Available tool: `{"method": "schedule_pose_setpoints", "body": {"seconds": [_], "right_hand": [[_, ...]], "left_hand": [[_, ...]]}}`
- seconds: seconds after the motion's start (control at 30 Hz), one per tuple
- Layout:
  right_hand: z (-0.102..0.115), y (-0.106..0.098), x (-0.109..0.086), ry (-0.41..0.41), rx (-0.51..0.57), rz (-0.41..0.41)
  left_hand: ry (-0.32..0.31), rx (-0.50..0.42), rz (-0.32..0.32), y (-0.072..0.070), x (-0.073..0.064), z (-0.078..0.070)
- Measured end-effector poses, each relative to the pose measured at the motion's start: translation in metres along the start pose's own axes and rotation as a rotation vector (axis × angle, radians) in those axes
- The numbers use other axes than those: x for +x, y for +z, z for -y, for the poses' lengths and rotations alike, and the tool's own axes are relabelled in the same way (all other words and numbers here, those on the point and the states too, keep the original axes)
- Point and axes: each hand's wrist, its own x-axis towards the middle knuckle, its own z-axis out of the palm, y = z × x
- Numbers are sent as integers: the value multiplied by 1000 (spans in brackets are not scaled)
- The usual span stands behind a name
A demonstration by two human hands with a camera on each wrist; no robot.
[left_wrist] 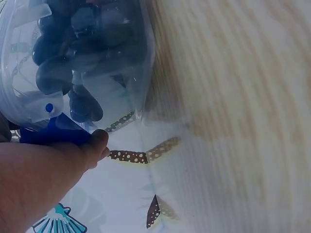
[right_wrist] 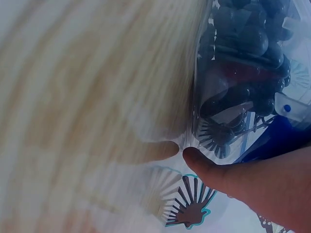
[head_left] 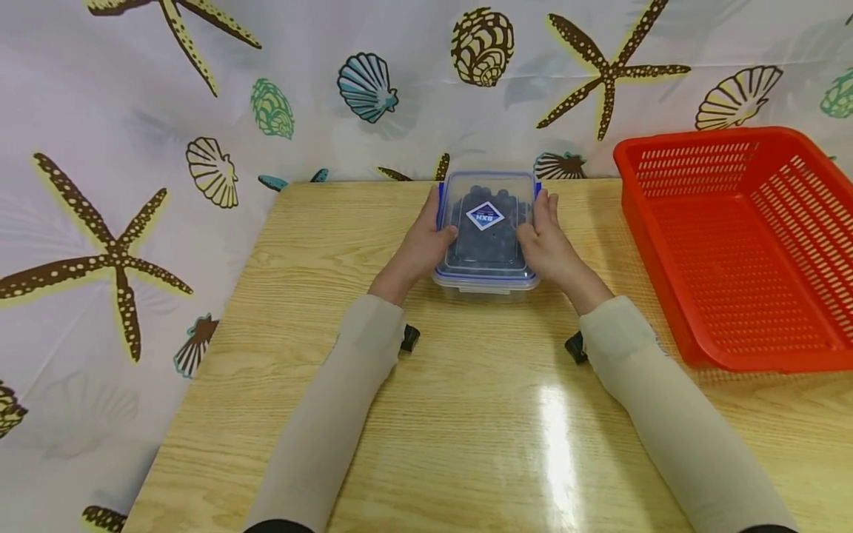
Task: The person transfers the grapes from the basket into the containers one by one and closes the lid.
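A clear plastic food container (head_left: 489,284) with a blue-rimmed lid is at the far side of the table, filled with dark, round, grape-like fruit (left_wrist: 53,75). My left hand (head_left: 426,240) grips its left side, thumb on top of the lid and fingers along the wall. On the opposite side my right hand (head_left: 549,240) holds it the same way. Blue side clips (left_wrist: 58,131) stick out from the container beside the fingers in both wrist views. A diamond-shaped label (head_left: 485,215) marks the lid.
To the right stands a red plastic basket (head_left: 693,326) with slotted walls. The wooden table (head_left: 466,437) ends at a white curtain (head_left: 426,141) printed with shells and starfish. Dark wrist-worn pieces (head_left: 409,338) show under both forearms.
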Motion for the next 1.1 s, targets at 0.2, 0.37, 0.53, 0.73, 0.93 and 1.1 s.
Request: {"method": "schedule_pose_setpoints", "body": {"seconds": [0.2, 0.37, 0.53, 0.73, 0.93, 1.1], "right_hand": [[1, 0, 2, -3, -26, 4], [3, -1, 2, 11, -43, 14], [5, -2, 2, 19, -59, 20], [6, -2, 2, 32, -64, 26], [6, -2, 0, 30, -66, 31], [4, -3, -1, 23, -74, 36]], "left_hand": [[33, 72, 2, 1, 1, -1], [32, 116, 17, 1, -1, -3], [16, 116, 24, 1, -2, -5], [-4, 138, 49, 2, -1, -7], [-11, 176, 74, 4, 0, -8], [-2, 176, 64, 5, -1, -6]]}}
